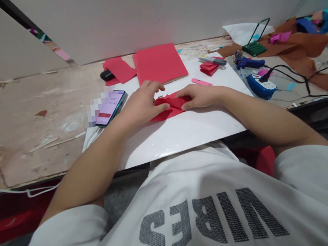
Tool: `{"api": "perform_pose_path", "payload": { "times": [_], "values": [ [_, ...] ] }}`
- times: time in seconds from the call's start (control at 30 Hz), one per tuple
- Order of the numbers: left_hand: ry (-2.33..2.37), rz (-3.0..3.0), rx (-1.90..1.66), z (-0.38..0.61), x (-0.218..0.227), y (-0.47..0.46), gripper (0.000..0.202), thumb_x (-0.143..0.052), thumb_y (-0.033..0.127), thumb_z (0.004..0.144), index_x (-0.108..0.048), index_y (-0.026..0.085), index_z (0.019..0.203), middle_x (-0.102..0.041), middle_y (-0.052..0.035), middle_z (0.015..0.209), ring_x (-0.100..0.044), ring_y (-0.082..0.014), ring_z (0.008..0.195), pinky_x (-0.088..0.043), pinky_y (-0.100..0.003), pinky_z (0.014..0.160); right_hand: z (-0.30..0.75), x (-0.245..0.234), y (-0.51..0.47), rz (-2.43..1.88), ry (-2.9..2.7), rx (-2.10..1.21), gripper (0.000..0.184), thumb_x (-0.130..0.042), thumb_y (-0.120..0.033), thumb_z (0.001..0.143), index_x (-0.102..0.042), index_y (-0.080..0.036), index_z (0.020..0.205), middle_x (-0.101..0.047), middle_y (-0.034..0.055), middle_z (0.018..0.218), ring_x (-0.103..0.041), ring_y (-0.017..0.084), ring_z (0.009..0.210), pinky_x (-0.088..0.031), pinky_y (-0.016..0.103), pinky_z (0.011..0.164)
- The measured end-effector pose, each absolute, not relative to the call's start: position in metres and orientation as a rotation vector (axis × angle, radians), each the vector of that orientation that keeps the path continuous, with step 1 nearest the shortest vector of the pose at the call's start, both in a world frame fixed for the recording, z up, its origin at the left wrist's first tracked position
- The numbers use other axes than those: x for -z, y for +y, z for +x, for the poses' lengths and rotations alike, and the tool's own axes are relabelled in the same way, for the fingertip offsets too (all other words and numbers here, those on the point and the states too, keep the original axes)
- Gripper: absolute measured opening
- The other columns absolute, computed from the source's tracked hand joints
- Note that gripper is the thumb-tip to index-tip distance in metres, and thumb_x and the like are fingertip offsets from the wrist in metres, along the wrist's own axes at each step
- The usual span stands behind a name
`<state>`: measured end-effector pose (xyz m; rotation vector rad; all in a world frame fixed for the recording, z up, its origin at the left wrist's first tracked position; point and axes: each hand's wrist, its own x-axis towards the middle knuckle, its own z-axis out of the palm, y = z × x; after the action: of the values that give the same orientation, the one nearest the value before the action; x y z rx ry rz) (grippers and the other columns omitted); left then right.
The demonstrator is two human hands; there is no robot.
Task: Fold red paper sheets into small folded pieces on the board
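Note:
A folded piece of red paper (167,113) lies on the white board in front of me, with a raised crease across it. My left hand (142,103) is over its left side, the thumb near the crease and the fingers raised apart from the thumb. At the right end of the paper is my right hand (201,96), its thumb and fingers closed on the folded edge. A stack of red sheets (160,64) lies just beyond both hands. Close to my right hand is a pink strip-like tool (202,82).
A phone (111,108) lies left of the white board (160,139). A grey-handled cutter (213,59) rests on small folded red pieces (208,69). Rightward are a blue glue gun (250,62), a blue power socket (262,86) with black cable, a green stand (254,48) and brown paper (300,46).

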<state>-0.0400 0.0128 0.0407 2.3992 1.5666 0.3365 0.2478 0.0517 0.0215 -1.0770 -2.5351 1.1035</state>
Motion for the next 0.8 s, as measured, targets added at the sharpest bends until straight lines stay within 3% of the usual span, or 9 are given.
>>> {"api": "perform_pose_path", "payload": {
  "times": [0.17,0.4,0.57,0.8],
  "values": [
    [1.531,2.476,-0.128,-0.038,-0.036,0.016,0.027,-0.075,0.042,0.109,-0.091,0.026,0.122,-0.091,-0.0126,0.128,-0.084,-0.0376,0.115,-0.063,-0.047,0.101,0.246,-0.022,0.055,-1.122,-2.612,-1.001,0.029,-0.086,-0.038,0.097,-0.087,-0.024,0.122,-0.089,0.0041,0.118,-0.074,0.029,0.106,-0.052,0.042,0.098],
    [1.615,2.431,-0.083,-0.038,-0.034,0.022,0.032,-0.064,0.032,0.108,-0.095,0.026,0.113,-0.094,-0.0132,0.128,-0.086,-0.0400,0.118,-0.063,-0.047,0.100,0.248,-0.021,0.054,-1.172,-2.587,-0.920,0.057,-0.088,-0.040,0.099,-0.086,-0.023,0.154,-0.090,0.0116,0.149,-0.078,0.037,0.132,-0.055,0.047,0.119],
    [1.562,2.458,-0.058,-0.041,-0.029,0.027,0.033,-0.064,0.033,0.108,-0.096,0.026,0.116,-0.094,-0.0120,0.128,-0.086,-0.0384,0.118,-0.063,-0.047,0.102,0.249,-0.018,0.055,-1.212,-2.570,-0.872,0.061,-0.089,-0.043,0.098,-0.085,-0.025,0.156,-0.090,0.0111,0.143,-0.077,0.036,0.129,-0.056,0.045,0.115],
    [1.381,2.524,-0.064,-0.045,-0.026,0.029,0.045,-0.069,0.045,0.107,-0.096,0.024,0.135,-0.090,-0.0148,0.139,-0.085,-0.0386,0.118,-0.065,-0.048,0.103,0.245,-0.018,0.054,-1.302,-2.522,-0.904,0.055,-0.091,-0.036,0.091,-0.083,-0.028,0.145,-0.088,0.0071,0.135,-0.078,0.033,0.116,-0.057,0.041,0.099]
  ]
}}
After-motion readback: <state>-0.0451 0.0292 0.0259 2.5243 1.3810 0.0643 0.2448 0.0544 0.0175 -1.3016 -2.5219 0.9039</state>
